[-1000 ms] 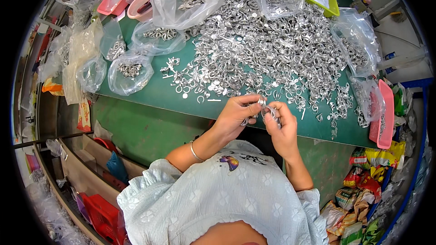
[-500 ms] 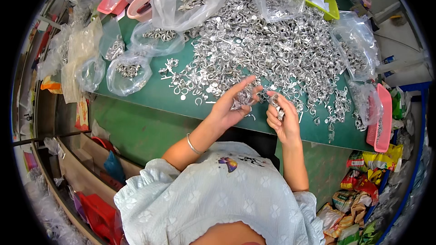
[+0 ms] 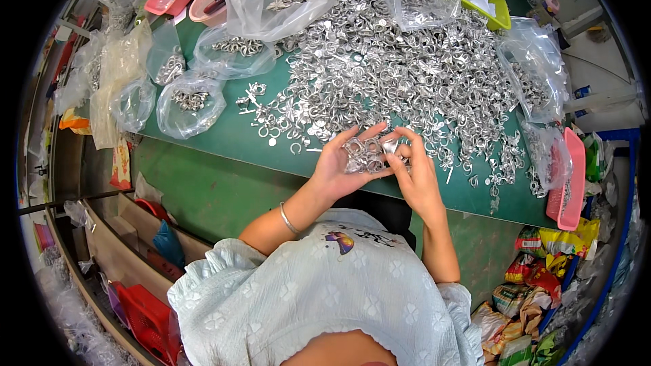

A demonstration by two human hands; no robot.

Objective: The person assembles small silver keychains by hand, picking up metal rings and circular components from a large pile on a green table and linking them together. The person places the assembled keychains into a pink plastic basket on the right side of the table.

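Observation:
My left hand [image 3: 331, 171] is turned palm up, cupped around several silver metal rings [image 3: 365, 154]. Against its fingertips, my right hand [image 3: 422, 183] pinches a shiny silver ring [image 3: 390, 146] between thumb and fingers; more metal shows partly behind those fingers. Both hands meet just over the near edge of the green table [image 3: 264, 156]. Right beyond them spreads a wide heap of loose silver rings [image 3: 400, 61], with a few stray pieces at its left margin.
Clear plastic bags of metal pieces [image 3: 191, 105] stand at the left, a larger bag [image 3: 285, 0] behind. A pink basket [image 3: 569, 179] sits at the right edge, a yellow-green tray [image 3: 502, 10] at the far right. Colourful packets [image 3: 536, 278] lie low on the right.
My left palm has opened flatter, showing the rings in it. My right hand has moved left against the left fingers, with a shiny ring now visible in its pinch.

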